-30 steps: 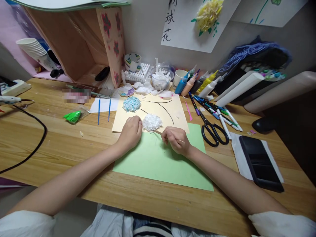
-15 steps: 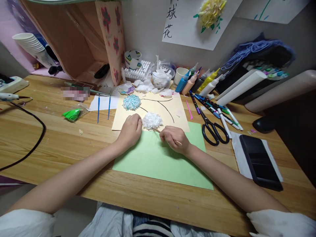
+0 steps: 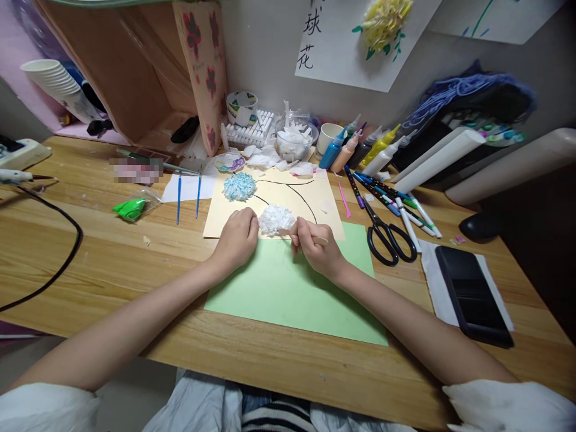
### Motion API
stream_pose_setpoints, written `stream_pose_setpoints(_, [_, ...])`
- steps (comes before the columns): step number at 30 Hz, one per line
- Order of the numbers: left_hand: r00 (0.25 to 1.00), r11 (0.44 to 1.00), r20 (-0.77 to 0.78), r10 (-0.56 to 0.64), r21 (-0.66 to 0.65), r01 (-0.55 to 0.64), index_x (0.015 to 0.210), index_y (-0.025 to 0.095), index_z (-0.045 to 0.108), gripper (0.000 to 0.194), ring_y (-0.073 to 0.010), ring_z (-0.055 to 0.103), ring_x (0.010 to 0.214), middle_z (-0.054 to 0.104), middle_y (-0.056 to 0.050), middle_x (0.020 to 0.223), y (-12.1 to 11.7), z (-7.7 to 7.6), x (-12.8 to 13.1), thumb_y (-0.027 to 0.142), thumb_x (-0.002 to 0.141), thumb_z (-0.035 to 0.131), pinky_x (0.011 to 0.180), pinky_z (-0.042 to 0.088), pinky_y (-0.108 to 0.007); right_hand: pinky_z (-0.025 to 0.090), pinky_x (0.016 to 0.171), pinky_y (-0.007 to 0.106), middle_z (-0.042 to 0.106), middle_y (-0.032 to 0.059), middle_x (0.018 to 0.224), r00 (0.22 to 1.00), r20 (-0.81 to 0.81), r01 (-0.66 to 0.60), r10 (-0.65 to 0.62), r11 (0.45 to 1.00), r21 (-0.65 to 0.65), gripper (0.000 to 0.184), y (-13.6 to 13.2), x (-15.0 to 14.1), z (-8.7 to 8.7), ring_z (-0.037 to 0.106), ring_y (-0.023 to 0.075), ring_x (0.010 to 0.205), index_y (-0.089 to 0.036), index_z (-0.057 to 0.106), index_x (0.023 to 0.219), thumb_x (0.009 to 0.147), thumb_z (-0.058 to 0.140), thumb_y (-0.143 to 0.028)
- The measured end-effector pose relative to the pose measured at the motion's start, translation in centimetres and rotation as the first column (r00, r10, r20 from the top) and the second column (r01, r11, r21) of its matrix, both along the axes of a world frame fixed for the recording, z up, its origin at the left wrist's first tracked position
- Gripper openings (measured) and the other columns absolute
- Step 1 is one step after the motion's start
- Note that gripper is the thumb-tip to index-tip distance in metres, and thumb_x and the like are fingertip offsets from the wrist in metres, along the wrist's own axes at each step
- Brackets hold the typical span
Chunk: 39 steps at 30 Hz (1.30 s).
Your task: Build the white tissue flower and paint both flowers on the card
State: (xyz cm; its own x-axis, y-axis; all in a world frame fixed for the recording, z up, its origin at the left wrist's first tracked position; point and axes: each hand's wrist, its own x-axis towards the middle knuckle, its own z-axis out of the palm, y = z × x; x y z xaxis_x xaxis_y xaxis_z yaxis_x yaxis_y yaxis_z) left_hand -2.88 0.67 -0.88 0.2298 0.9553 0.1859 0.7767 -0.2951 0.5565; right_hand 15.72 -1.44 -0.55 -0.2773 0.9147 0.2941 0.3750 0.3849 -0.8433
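In my right hand [image 3: 318, 247] is a flat wooden stick [image 3: 321, 240], pinched between thumb and fingers. The stick's far end meets the lower right edge of a white ruffled paper flower [image 3: 276, 219]. Close against this flower's left side rests my left hand [image 3: 237, 235], its fingers curled under; whatever they hold is hidden. Both flowers lie on a cream sheet [image 3: 215, 223] with dark curved lines drawn on it, the second being a blue-and-white ruffled flower [image 3: 239, 186] farther back. Beneath my right hand spreads a green sheet [image 3: 288, 300].
Black-handled scissors [image 3: 390, 237] and several pens [image 3: 382, 195] lie on the right, beyond them a black phone-like object [image 3: 474, 294]. Paint bottles [image 3: 351, 150] and a bowl of white paper scraps [image 3: 294, 141] stand behind. Two blue brushes [image 3: 179, 201] and a green packet [image 3: 131, 209] sit left.
My right hand has turned and shifted slightly up, so the stick lies more level, its end against the white flower's lower right edge. My left hand stays in place.
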Motion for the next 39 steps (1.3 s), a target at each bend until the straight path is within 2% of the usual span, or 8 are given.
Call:
stream_pose_setpoints(9, [0.999,0.998,0.041,-0.033,-0.047,0.035,0.076,0.022,0.042,0.019,-0.0212,0.051,0.076,0.055,-0.004,0.076,-0.2,0.5,-0.6,0.021,0.092,0.032,0.069,0.04,-0.034,0.033,0.045,0.027,0.049,-0.0012,0.041,0.965,-0.258,0.05,-0.047,0.999,0.006,0.051,-0.6,2.1,-1.0,0.041,0.0105,0.039,-0.02,0.051,0.05,0.094,0.033,-0.039])
stream_pose_setpoints(13, [0.997,0.999,0.071,-0.02,-0.028,0.022,0.079,0.021,0.045,0.019,-0.0201,0.052,0.081,0.056,-0.004,0.082,0.0,1.6,-2.6,0.022,0.093,0.031,0.074,0.042,-0.034,0.027,0.037,0.026,0.041,-0.003,0.037,0.832,-0.506,0.12,-0.226,0.965,-0.233,0.052,1.3,3.0,-0.9,0.036,0.01,0.032,-0.021,0.049,0.049,0.092,0.031,-0.045])
stream_pose_setpoints(16, [0.995,0.995,0.001,0.1,0.002,-0.1,0.095,0.019,0.049,0.019,-0.0253,0.048,0.102,0.055,-0.009,0.1,0.3,2.1,-4.4,0.028,0.094,0.032,0.091,0.037,-0.043,0.023,0.035,0.024,0.035,-0.0053,0.039,0.702,-0.619,0.166,-0.352,0.926,-0.339,0.048,3.0,3.3,-0.8,0.031,0.0089,0.03,-0.021,0.045,0.05,0.091,0.033,-0.045])
stream_pose_setpoints(18, [0.982,0.979,0.017,0.189,-0.079,-0.187,0.106,0.019,0.048,0.024,-0.0274,0.043,0.114,0.05,-0.012,0.114,0.4,2.0,-5.3,0.034,0.094,0.034,0.099,0.033,-0.048,0.027,0.038,0.024,0.032,-0.006,0.039,0.672,-0.63,0.163,-0.388,0.908,-0.385,0.047,3.7,3.4,-0.8,0.03,0.0094,0.032,-0.022,0.043,0.053,0.091,0.033,-0.046])
stream_pose_setpoints(23, [0.882,0.878,0.303,0.362,-0.427,-0.214,0.124,0.023,0.037,0.042,-0.0203,0.055,0.099,0.05,-0.009,0.12,0.4,1.0,-6.0,0.04,0.088,0.048,0.09,0.047,-0.04,0.041,0.052,0.027,0.034,-0.0042,0.038,0.699,-0.557,0.122,-0.449,0.842,-0.525,0.049,3.6,3.7,-0.9,0.037,0.0123,0.038,-0.022,0.044,0.055,0.093,0.027,-0.048])
stream_pose_setpoints(29, [0.839,0.84,0.274,0.469,-0.43,-0.33,0.13,0.027,0.042,0.052,-0.0249,0.046,0.122,0.046,-0.007,0.134,0.4,1.8,-6.6,0.036,0.081,0.058,0.101,0.044,-0.04,0.047,0.063,0.033,0.035,-0.0031,0.034,0.685,-0.552,0.106,-0.476,0.814,-0.571,0.051,3.3,4.1,-0.8,0.037,0.0135,0.037,-0.024,0.048,0.055,0.094,0.024,-0.044])
stream_pose_setpoints(34, [0.675,0.725,0.398,0.621,-0.62,-0.302,0.127,0.033,0.047,0.053,-0.0234,0.061,0.107,0.061,-0.003,0.121,0.9,2.5,-6.2,0.037,0.077,0.065,0.08,0.059,-0.031,0.05,0.068,0.037,0.035,-0.0033,0.032,0.708,-0.539,0.092,-0.456,0.817,-0.57,0.053,3.4,4.2,-0.5,0.033,0.0134,0.035,-0.024,0.051,0.054,0.094,0.023,-0.044])
stream_pose_setpoints(39, [0.659,0.645,0.35,0.666,-0.713,-0.274,0.12,0.036,0.051,0.051,-0.0242,0.07,0.081,0.072,0.0,0.097,1.4,1.8,-6.3,0.04,0.073,0.069,0.065,0.063,-0.034,0.046,0.055,0.035,0.035,-0.0013,0.031,0.784,-0.49,0.046,-0.381,0.823,-0.566,0.054,3.3,4.4,-0.2,0.038,0.0163,0.04,-0.026,0.052,0.053,0.093,0.024,-0.05])
